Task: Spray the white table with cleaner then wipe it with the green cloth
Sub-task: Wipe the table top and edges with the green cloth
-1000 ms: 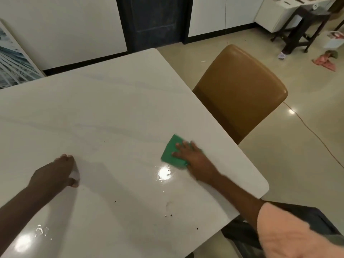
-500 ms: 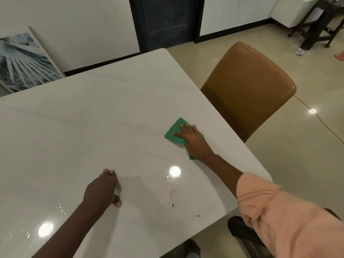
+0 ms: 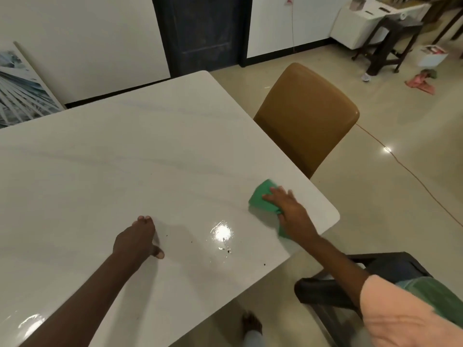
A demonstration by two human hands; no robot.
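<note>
Our right hand (image 3: 292,211) presses the green cloth (image 3: 263,199) with flat fingers near the right edge of the white table (image 3: 125,159) — our left hand (image 3: 136,240) rests there, fingers relaxed.

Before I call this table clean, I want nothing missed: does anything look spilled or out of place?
Yes. Small dark specks lie on the white table by the glare patch, between the left hand and the green cloth under the right hand.
</note>
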